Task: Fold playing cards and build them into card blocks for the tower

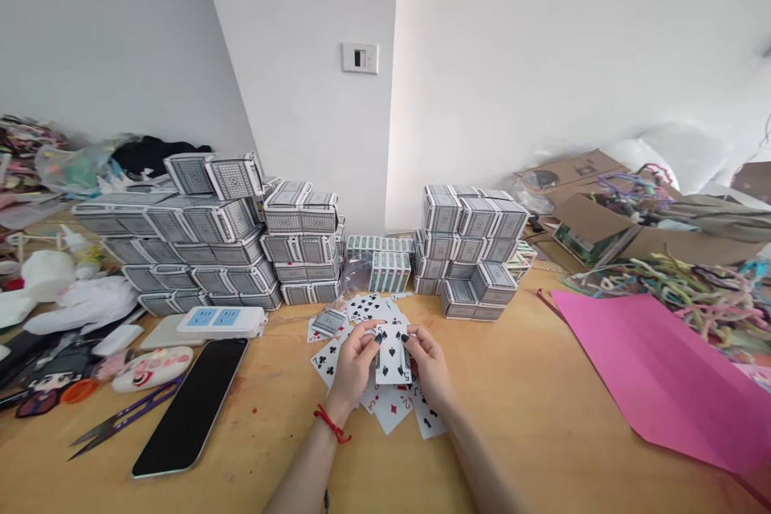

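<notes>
Both of my hands hold a five of spades playing card [392, 353] face up above the table. My left hand [360, 357], with a red cord on its wrist, pinches the card's left edge. On the opposite edge, my right hand [426, 361] grips with thumb and fingers. Whether more cards lie behind the five is hidden. Loose playing cards are fanned out beneath and around the hands, among them a seven of clubs [327, 361] at left and a diamond card [393, 409] below. A small face-down card pile [328, 323] sits at the upper left of the spread.
Stacked grey card bundles [222, 217] rise at left, with another stack [473, 245] at right. A black phone [191, 409], purple-handled snips [129, 416] and a white power strip [221, 321] lie on the left. Pink paper [656, 377] and a cardboard box [596, 229] are at right.
</notes>
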A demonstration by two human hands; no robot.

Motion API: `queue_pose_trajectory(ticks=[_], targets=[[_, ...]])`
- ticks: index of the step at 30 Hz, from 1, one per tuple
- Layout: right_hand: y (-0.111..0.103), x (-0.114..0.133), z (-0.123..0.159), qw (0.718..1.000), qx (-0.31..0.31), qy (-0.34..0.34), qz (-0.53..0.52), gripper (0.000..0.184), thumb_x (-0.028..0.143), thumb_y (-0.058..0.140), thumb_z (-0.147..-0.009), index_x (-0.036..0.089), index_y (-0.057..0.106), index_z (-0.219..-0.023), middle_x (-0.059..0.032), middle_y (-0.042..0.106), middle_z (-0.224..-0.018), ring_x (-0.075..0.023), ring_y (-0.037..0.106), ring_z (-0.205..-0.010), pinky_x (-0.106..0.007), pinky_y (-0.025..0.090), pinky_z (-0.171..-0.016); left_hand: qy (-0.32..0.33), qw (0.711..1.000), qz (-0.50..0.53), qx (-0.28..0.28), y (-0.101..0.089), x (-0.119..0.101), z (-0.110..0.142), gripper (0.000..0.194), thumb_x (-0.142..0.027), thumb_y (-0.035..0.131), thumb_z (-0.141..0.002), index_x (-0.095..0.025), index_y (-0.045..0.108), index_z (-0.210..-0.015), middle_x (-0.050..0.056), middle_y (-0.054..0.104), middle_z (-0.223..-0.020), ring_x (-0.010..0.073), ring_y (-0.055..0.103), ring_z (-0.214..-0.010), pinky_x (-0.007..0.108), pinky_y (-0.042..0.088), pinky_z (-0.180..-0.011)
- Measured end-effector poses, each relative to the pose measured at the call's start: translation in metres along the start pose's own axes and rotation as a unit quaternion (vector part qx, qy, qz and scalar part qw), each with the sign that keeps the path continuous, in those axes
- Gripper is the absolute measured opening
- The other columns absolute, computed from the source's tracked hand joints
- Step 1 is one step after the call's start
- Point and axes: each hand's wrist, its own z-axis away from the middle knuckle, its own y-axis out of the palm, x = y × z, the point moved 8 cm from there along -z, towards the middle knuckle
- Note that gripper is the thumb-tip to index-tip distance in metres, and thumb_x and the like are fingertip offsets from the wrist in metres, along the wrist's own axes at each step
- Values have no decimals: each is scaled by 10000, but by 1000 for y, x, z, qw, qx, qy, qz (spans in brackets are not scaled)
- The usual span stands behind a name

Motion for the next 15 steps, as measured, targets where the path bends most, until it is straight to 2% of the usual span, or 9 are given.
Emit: queue_pose_trajectory(ticks=[7, 15], targets=[[1, 1, 1, 1000, 0, 12, -1, 281, 433, 619, -702, 192, 506, -793, 72, 459, -556, -64, 363, -441, -178, 290, -419, -7, 1000, -3, -3, -1, 0, 1, 294, -237, 547, -684, -160, 566, -968, -67, 472, -502, 75, 403, -438, 186, 320, -453], [-1, -1, 0, 1000, -8, 4, -10, 226, 378, 603, -718, 200, 495, -805, 85, 430, -534, -58, 336, -430, -167, 281, -400, -3, 1000, -13, -11, 1, -5, 2, 263, -225, 523, -671, -159, 563, -923, -72, 461, -512, 67, 384, -427, 183, 322, -449]])
